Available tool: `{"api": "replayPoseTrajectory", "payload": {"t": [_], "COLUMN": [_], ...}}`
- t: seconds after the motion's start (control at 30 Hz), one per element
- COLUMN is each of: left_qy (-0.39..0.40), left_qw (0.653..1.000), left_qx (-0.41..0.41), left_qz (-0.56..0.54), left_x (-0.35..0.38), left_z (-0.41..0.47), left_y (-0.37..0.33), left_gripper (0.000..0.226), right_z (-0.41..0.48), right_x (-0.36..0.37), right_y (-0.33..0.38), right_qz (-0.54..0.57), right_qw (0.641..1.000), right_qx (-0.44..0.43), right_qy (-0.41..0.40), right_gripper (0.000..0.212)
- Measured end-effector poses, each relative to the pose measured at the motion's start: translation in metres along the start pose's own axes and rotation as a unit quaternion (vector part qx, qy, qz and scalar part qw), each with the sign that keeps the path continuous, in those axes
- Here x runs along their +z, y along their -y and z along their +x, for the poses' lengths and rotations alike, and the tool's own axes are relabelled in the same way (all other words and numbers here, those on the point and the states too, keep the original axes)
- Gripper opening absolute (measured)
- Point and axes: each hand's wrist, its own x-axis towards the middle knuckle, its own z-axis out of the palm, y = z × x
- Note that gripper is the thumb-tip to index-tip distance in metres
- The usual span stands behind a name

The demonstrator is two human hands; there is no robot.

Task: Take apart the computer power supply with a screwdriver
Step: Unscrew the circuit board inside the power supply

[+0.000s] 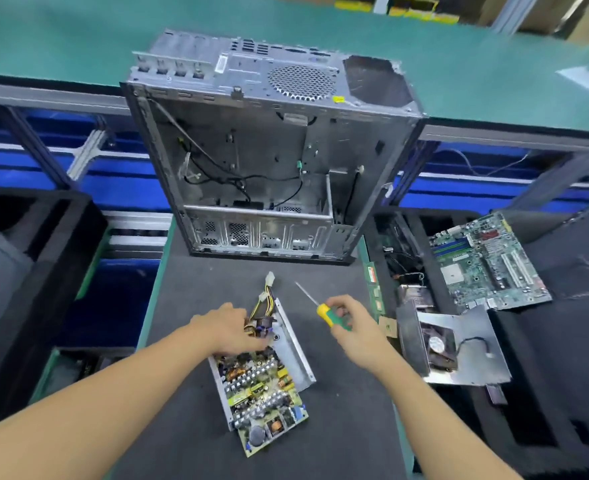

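Lying on the bench: the power supply (pixel 268 393) is opened on the dark grey mat (pixel 348 427), low in the middle of the view, in front of the empty computer case (pixel 261 161).
Look: a green circuit board (pixel 275 424) crowded with copper coils, black capacitors and silvery fins sits askew in a bare folded metal tray (pixel 294 348); its near corner juts past the tray's end.
Wires: yellow, black and orange leads (pixel 263 304) run from the far end to white plugs (pixel 269 279).
Left hand: the left hand (pixel 227 327) rests on the far end of the board by the leads, fingers bent down; whether they pinch anything cannot be told.
Right hand: the right hand (pixel 351 323) is curled round the yellow-and-green handle of the screwdriver (pixel 331 315), shaft pointing away and left, clear of the power supply.
Writing: a white sticker (pixel 222 64) and a yellow one on the case are blurred; print on the motherboard (pixel 487 261) at right is too small to read.
Hidden: the left fingertips and the parts beneath them; the picture's edges are smeared.
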Motion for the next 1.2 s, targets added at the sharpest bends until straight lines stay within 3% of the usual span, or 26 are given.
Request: {"api": "replayPoseTrajectory", "payload": {"t": [0.13, 0.23, 0.33, 0.4, 0.5, 0.67, 0.77, 0.83, 0.9, 0.97, 1.07, 1.13, 1.2], "left_qy": [-0.068, -0.164, -0.249, -0.266, -0.255, -0.185, -0.123, -0.125, -0.13, -0.128, -0.131, -0.14, -0.151], "left_qw": [0.993, 0.973, 0.944, 0.931, 0.925, 0.944, 0.956, 0.951, 0.941, 0.937, 0.932, 0.924, 0.92], "left_qx": [-0.081, -0.118, -0.053, -0.015, -0.005, -0.003, 0.006, 0.02, 0.03, 0.043, 0.068, 0.089, 0.098], "left_qz": [0.051, 0.11, 0.208, 0.251, 0.283, 0.273, 0.265, 0.282, 0.312, 0.321, 0.332, 0.344, 0.348], "left_x": [0.012, 0.022, 0.033, 0.041, 0.054, 0.064, 0.062, 0.061, 0.059, 0.056, 0.055, 0.058, 0.059], "left_z": [-0.018, -0.036, -0.055, -0.065, -0.071, -0.067, -0.062, -0.058, -0.056, -0.054, -0.05, -0.047, -0.043], "left_y": [-0.011, -0.019, -0.026, -0.034, -0.046, -0.048, -0.043, -0.04, -0.04, -0.041, -0.041, -0.037, -0.03], "left_gripper": [0.084, 0.081, 0.083, 0.084, 0.08, 0.072, 0.054, 0.034, 0.031, 0.032, 0.031, 0.031, 0.031], "right_z": [-0.002, -0.001, -0.004, -0.008, -0.012, -0.014, -0.017, -0.02, -0.022, -0.027, -0.026, -0.019, -0.007], "right_x": [0.027, 0.045, 0.049, 0.051, 0.054, 0.063, 0.065, 0.061, 0.054, 0.049, 0.054, 0.065, 0.079], "right_y": [-0.029, -0.038, -0.026, -0.016, -0.003, 0.0, 0.001, 0.001, -0.001, 0.003, 0.018, 0.026, 0.027], "right_qz": [-0.111, -0.228, -0.204, -0.173, -0.154, -0.259, -0.295, -0.292, -0.296, -0.305, -0.412, -0.447, -0.473], "right_qw": [0.993, 0.971, 0.977, 0.979, 0.977, 0.957, 0.946, 0.943, 0.939, 0.945, 0.889, 0.87, 0.867], "right_qx": [-0.003, -0.003, -0.059, -0.085, -0.031, -0.031, -0.021, -0.003, 0.011, -0.044, -0.2, -0.208, -0.157], "right_qy": [0.031, 0.069, 0.027, 0.062, 0.144, 0.122, 0.131, 0.158, 0.174, 0.11, -0.01, -0.006, 0.005], "right_gripper": [0.043, 0.04, 0.033, 0.033, 0.033, 0.019, 0.023, 0.025, 0.038, 0.041, 0.025, 0.015, 0.027]}}
